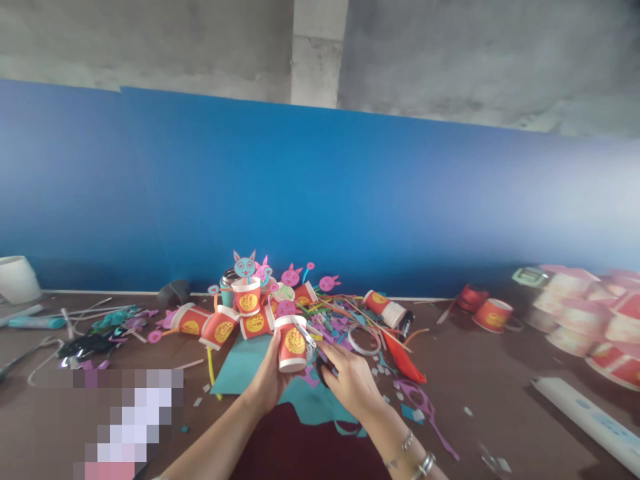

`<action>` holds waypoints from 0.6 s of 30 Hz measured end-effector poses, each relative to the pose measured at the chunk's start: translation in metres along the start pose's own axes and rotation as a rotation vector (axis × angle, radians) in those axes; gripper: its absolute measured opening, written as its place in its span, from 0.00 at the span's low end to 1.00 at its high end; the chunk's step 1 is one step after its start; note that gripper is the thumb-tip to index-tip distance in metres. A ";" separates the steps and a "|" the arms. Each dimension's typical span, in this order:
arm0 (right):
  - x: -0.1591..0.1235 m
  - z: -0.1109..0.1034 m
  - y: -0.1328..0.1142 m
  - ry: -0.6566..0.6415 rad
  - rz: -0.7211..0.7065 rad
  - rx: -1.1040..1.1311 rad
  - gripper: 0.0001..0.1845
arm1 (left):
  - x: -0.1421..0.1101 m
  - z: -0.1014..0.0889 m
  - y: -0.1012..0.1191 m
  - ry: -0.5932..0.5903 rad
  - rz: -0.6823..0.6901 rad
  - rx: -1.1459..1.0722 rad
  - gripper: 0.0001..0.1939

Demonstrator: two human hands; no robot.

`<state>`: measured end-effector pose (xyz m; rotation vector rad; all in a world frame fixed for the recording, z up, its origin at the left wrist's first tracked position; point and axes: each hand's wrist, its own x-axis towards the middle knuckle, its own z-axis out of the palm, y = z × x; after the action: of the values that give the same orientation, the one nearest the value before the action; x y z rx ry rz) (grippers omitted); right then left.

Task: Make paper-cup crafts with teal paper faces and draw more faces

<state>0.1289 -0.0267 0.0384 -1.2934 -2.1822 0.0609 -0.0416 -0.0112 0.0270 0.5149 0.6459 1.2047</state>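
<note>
a red paper cup [291, 352] is held in the air between the two hands, its gold emblem turned toward the wearer. its left side is clasped by the left hand [267, 379], while scissors [311, 339] are gripped in the right hand [349, 375], the blades laid against the cup's upper right side. whether the wall is being cut cannot be told.

the thin wall could be crushed or creased if it is squeezed too hard by the left hand, and a crooked slit could result if the cup is allowed to turn. the left fingers could also be nicked, since the cup is backed by them close to the blades.

just below the hands, a teal paper sheet [239, 365] could be snagged or marked if the scissors are lowered carelessly. beyond the left hand, cup figures [246, 297] are crowded together and could be toppled by a knock. beyond the right hand, a tape roll [364, 340] and a red pouch [406, 363] are left on the desk [485, 373], where the wrist could be caught if it is swung outward.
</note>
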 end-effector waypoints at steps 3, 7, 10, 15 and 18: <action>0.000 -0.001 0.000 -0.003 -0.005 -0.004 0.26 | 0.000 0.000 0.001 -0.008 0.010 -0.009 0.21; 0.000 -0.003 -0.003 -0.013 -0.010 0.017 0.27 | 0.000 0.001 0.002 -0.018 0.012 -0.012 0.22; 0.000 -0.003 -0.003 -0.015 -0.010 0.029 0.27 | 0.000 -0.001 0.002 -0.022 0.014 -0.028 0.22; 0.000 -0.003 -0.002 -0.005 -0.015 0.041 0.26 | 0.002 -0.003 0.001 -0.030 0.022 -0.028 0.22; 0.000 -0.002 0.000 0.006 -0.018 0.040 0.24 | 0.002 -0.004 0.001 -0.028 0.018 -0.032 0.22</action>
<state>0.1297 -0.0272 0.0406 -1.2495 -2.1766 0.0934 -0.0447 -0.0087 0.0244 0.5113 0.5983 1.2211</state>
